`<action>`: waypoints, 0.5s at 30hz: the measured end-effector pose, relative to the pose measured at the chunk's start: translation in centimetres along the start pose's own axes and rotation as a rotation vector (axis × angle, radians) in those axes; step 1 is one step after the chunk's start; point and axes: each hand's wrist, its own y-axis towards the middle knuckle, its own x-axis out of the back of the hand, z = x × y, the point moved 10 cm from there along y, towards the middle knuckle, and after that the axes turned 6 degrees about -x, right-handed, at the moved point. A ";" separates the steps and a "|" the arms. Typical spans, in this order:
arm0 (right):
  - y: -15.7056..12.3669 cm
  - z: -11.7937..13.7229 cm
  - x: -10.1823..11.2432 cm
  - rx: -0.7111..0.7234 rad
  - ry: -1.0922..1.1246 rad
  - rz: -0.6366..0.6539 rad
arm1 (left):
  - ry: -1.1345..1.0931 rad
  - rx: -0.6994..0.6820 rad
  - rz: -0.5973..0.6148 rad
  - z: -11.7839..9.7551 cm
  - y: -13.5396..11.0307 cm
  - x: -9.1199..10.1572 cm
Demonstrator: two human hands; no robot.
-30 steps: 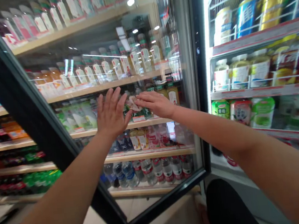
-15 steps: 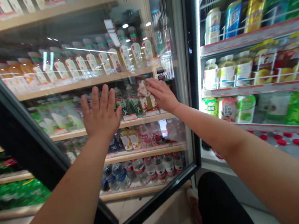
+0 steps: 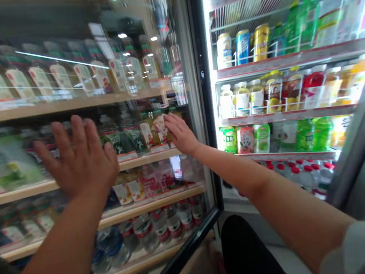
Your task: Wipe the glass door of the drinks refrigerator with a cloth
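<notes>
The black-framed glass door [image 3: 205, 96] of a drinks cooler stands swung out before me. My left hand [image 3: 78, 160] is open, palm toward the glass with the fingers spread; whether it touches the pane I cannot tell. Farther right, my right hand [image 3: 180, 133] presses a crumpled pale cloth [image 3: 159, 124] to the glass near the hinge side. Its fingers lie over the cloth's right edge. Bottles show through the pane behind both hands.
To the right, the lit cooler holds cans [image 3: 243, 47], juice bottles [image 3: 258, 97] and red-capped bottles [image 3: 307, 176] on wire-fronted shelves. Wooden shelves [image 3: 157, 206] of drinks stand behind the glass. My dark-clothed knee [image 3: 245, 251] is below, close to the door's bottom edge.
My left hand has moved left relative to the bottles behind the glass and looks nearer. The right hand with the cloth has shifted slightly left and down across the pane. The view has turned right.
</notes>
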 end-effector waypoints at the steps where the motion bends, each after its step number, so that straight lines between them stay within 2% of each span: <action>1: -0.6 0.7 -0.4 0.044 0.021 0.034 | 0.008 -0.005 -0.009 -0.3 -0.1 -0.1; 3: -1.3 1.3 -1.1 0.095 0.066 0.099 | 0.035 -0.023 -0.011 -0.5 -0.3 -0.4; 4: -1.1 1.1 -1.1 0.075 0.079 0.097 | 0.047 -0.028 -0.013 -0.5 -0.4 -0.4; 9: 1.2 -2.6 0.4 -0.181 0.034 -0.098 | 0.037 0.013 0.056 0.5 -0.5 -1.0; 12: -0.1 -2.4 0.0 -0.205 0.024 -0.119 | 0.033 0.045 0.101 1.1 -0.5 -1.3; 15: -3.1 -0.9 -0.5 -0.142 0.027 -0.075 | 0.038 0.059 0.145 1.5 -0.6 -1.5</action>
